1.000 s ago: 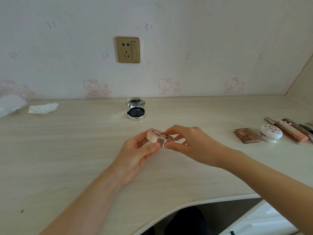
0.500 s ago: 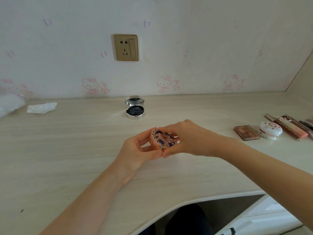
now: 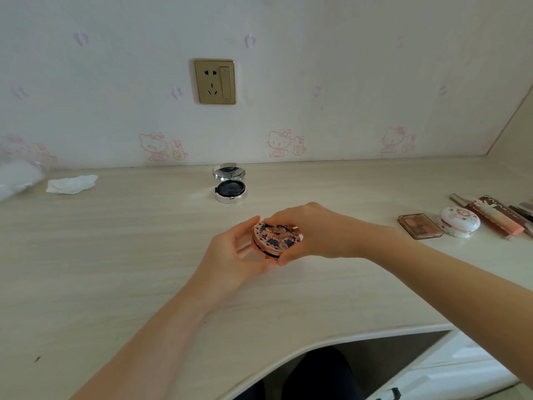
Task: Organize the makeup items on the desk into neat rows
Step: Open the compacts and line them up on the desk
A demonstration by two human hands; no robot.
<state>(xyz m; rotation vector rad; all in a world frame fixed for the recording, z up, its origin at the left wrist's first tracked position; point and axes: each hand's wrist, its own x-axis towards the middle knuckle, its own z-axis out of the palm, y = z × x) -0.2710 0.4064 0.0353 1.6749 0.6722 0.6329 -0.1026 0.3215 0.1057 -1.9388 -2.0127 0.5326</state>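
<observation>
Both hands, left hand (image 3: pixel 230 255) and right hand (image 3: pixel 314 229), grip rose-gold compact (image 3: pixel 275 236) above mid-surface (image 3: pixel 115 255); front edge near, bare room leftward.

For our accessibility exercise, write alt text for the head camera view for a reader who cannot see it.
Both hands, left hand and right hand, hold a round rose-gold compact above a pale desk. An open silver compact lies behind; more makeup, including an eyeshadow palette, sits far right.
</observation>
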